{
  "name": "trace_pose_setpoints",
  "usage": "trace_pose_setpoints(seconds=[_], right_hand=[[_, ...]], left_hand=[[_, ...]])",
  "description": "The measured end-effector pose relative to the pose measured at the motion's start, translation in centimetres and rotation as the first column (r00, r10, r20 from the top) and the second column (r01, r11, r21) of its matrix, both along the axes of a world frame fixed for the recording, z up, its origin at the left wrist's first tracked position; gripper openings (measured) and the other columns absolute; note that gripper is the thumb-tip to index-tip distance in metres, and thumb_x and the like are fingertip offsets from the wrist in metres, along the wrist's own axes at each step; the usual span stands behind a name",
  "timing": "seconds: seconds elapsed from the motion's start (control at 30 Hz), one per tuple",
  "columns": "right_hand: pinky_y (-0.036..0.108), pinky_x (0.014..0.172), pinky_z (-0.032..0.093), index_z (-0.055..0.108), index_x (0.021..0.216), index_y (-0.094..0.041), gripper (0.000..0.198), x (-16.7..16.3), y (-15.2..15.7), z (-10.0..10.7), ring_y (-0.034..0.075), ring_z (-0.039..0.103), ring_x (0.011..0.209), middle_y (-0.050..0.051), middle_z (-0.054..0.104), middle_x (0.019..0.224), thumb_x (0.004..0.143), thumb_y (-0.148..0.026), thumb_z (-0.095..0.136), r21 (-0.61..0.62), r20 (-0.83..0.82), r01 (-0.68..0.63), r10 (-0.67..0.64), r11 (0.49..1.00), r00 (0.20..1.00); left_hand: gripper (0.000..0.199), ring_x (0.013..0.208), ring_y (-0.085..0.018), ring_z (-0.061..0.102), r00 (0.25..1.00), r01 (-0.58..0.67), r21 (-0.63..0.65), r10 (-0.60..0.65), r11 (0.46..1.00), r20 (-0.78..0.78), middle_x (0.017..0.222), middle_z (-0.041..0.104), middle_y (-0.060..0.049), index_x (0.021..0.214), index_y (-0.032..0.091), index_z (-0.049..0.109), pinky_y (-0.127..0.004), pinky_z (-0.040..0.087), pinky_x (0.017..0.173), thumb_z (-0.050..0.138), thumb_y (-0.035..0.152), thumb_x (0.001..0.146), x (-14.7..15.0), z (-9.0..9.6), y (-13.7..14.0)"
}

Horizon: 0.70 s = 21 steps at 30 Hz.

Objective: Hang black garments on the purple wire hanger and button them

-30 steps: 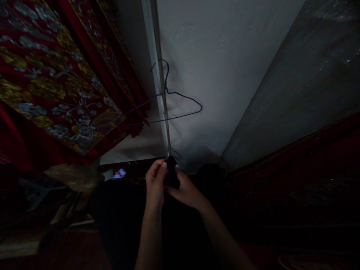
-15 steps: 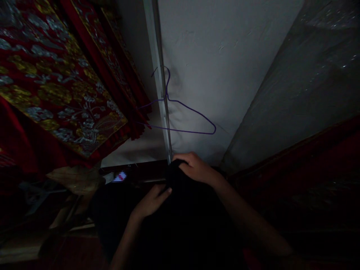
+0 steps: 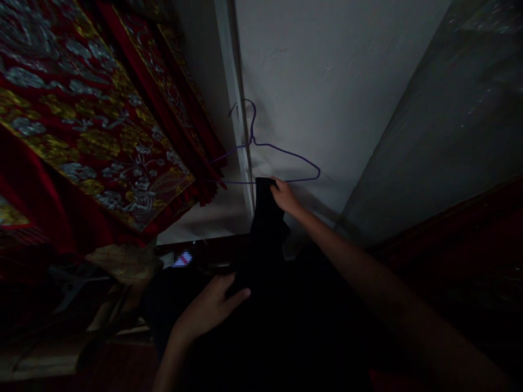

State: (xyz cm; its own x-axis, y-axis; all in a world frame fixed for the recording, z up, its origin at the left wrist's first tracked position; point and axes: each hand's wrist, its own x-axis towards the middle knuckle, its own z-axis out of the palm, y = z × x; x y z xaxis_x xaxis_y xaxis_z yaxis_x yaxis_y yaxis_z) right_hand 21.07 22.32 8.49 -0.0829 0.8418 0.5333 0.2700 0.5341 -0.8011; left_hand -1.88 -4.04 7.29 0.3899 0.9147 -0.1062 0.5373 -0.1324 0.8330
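Note:
A thin purple wire hanger hangs in front of the pale wall, its hook at a narrow vertical strip. My right hand is closed on the top edge of a black cloth, which is raised over the hanger's lower bar. Whether the cloth touches the bar or only covers it from view, I cannot make out. Lower and to the left, my left hand grips the same cloth, its thumb lying on top and the other fingers largely hidden. Most of the cloth merges with dark shadow below.
Red hangings with gold and silver embroidery fill the left side. A grey, shiny sheet covers the right of the wall. Bamboo-like poles lie at lower left, near a small blurred white item.
My right hand has risen, drawing the cloth's top edge up to the hanger's lower bar. My left hand stays low with its thumb on the cloth. The view has shifted slightly.

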Motion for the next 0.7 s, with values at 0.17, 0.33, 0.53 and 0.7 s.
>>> trace_pose_setpoints(seconds=[0.17,0.33,0.53,0.7], right_hand=[[0.033,0.077,0.047,0.062,0.077,-0.022,0.018,5.7,-1.6,1.5,0.021,0.059,0.078,0.002,0.064,0.075,0.078,-0.033,0.049,0.004,0.117,-0.018,0.018,1.0,0.993],[0.027,0.056,0.032,0.052,0.063,-0.021,0.026,9.7,-3.9,4.4,0.014,0.044,0.058,-0.003,0.045,0.058,0.08,-0.041,0.051,-0.04,0.222,-0.041,0.049,0.998,0.974],[0.027,0.056,0.034,0.06,0.066,-0.018,0.032,10.1,-5.4,5.7,0.014,0.047,0.059,-0.001,0.051,0.06,0.081,-0.046,0.055,-0.038,0.233,-0.049,0.057,0.998,0.971],[0.027,0.056,0.04,0.064,0.07,-0.018,0.031,8.3,-7.0,4.9,0.016,0.054,0.061,0.0,0.06,0.063,0.083,-0.044,0.055,-0.089,0.214,-0.151,0.167,0.985,0.963]], left_hand=[[0.039,0.099,-0.028,0.07,0.97,-0.087,0.076,0.102,0.993,-0.22,0.103,0.076,-0.007,0.105,0.021,0.074,-0.043,0.052,0.098,0.048,0.05,0.1,-1.8,-1.4,1.3],[0.035,0.109,-0.029,0.068,0.94,-0.156,0.367,0.252,0.917,-0.23,0.115,0.072,-0.013,0.094,0.018,0.071,-0.043,0.051,0.101,0.046,0.042,0.099,-4.1,0.4,5.3],[0.026,0.119,-0.027,0.061,0.939,-0.152,0.712,0.325,0.686,-0.113,0.123,0.063,-0.012,0.089,0.019,0.066,-0.04,0.047,0.105,0.051,0.037,0.098,-3.1,7.2,8.2],[0.018,0.1,-0.02,0.066,0.933,-0.217,0.828,0.359,0.518,0.02,0.103,0.068,-0.006,0.106,0.019,0.065,-0.032,0.051,0.093,0.054,0.029,0.096,-1.0,11.6,10.3]])
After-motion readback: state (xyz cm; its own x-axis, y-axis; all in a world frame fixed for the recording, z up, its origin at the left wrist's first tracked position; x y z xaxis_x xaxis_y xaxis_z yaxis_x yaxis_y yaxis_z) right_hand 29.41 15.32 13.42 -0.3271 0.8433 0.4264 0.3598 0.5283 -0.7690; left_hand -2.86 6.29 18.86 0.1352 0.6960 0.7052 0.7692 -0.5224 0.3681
